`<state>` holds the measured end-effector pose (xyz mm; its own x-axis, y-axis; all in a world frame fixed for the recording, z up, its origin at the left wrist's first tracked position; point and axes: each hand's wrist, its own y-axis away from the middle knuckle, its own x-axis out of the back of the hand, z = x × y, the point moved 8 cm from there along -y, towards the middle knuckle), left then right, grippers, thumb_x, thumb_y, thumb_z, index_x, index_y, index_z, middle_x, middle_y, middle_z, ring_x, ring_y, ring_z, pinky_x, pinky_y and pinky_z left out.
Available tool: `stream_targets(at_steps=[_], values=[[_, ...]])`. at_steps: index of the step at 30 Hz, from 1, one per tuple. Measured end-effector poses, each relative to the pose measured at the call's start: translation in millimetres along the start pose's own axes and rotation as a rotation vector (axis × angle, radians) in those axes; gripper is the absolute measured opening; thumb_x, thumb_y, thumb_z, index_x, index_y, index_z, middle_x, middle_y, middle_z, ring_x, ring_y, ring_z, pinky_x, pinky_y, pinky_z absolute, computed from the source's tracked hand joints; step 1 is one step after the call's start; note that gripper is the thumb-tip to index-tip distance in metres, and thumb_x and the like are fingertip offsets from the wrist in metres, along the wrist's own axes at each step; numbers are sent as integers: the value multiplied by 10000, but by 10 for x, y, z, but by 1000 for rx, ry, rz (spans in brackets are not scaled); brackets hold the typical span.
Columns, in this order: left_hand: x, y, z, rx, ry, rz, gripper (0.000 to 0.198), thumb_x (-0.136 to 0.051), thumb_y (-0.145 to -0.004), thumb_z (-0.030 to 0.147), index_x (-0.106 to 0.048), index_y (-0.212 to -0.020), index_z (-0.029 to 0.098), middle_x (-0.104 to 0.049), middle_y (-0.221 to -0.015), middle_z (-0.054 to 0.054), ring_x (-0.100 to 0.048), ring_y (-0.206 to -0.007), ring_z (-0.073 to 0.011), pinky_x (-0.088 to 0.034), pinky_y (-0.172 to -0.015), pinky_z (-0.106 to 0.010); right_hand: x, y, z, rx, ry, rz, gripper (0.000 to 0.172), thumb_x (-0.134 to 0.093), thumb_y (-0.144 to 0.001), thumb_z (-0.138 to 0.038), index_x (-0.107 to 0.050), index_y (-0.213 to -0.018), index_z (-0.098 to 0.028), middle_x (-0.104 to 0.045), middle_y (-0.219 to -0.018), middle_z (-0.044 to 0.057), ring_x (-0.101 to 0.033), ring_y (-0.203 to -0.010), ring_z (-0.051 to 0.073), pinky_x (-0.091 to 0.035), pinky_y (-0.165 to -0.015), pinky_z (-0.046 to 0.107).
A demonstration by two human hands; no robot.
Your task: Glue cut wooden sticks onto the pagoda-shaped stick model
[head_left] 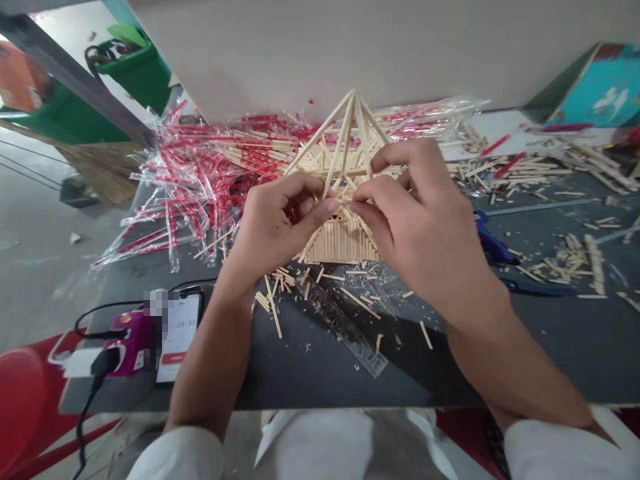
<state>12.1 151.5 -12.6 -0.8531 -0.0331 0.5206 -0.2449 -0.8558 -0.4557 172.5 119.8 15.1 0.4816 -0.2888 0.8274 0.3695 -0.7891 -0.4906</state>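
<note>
Stick model (345, 230): peaked frame of pale wooden sticks, standing on the counter (320, 373), held by both hands. Left hand (277, 223): fingers narrowed, pinching sticks at the model's left side. Right hand (415, 220): fingers curled narrow, gripping sticks at the model's right side, close to the left fingertips. Loose sticks (345, 280): scattered just in front of the model. Clear ruler (340, 327): lying in front of the model, among the stick scraps. Red-and-clear wrappers (200, 187): heaped behind and left of the model. Phone (180, 337): front left of the model, beside a pink charger (127, 343). Blue tool (493, 243): right of the model. Stick pile (575, 173): farther right of the model. Broom (105, 170): well left of the model, beyond the counter.
</note>
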Motion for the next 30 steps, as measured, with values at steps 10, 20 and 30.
stream_targets(at_steps=[10, 20, 30], values=[[-40, -10, -50, 10, 77, 7, 147, -752, -929, 303, -656, -899, 197, -463, -670, 40, -397, -585, -83, -343, -512, -232, 44, 39, 235, -68, -209, -6, 320, -762, -911, -231, -590, -1181, -233, -719, -1062, 39, -692, -767, 181, -556, -724, 356], [-32, -26, -18, 13, 23, 6, 127, -733, -916, 295, -664, -879, 195, -485, -658, 38, -394, -557, -79, -329, -491, -226, -7, 24, 322, -212, -321, -26, 77, -710, -904, -235, -670, -967, -217, -731, -926, 13, -667, -684, 159, -526, -729, 352], [-43, -15, -57, 44, 81, -31, 146, -747, -908, 316, -660, -893, 200, -471, -657, 42, -401, -561, -86, -357, -504, -227, -123, 79, 398, -384, -548, -73, 163, -740, -900, -336, -645, -984, -233, -654, -702, -16, -590, -576, 160, -447, -578, 331]])
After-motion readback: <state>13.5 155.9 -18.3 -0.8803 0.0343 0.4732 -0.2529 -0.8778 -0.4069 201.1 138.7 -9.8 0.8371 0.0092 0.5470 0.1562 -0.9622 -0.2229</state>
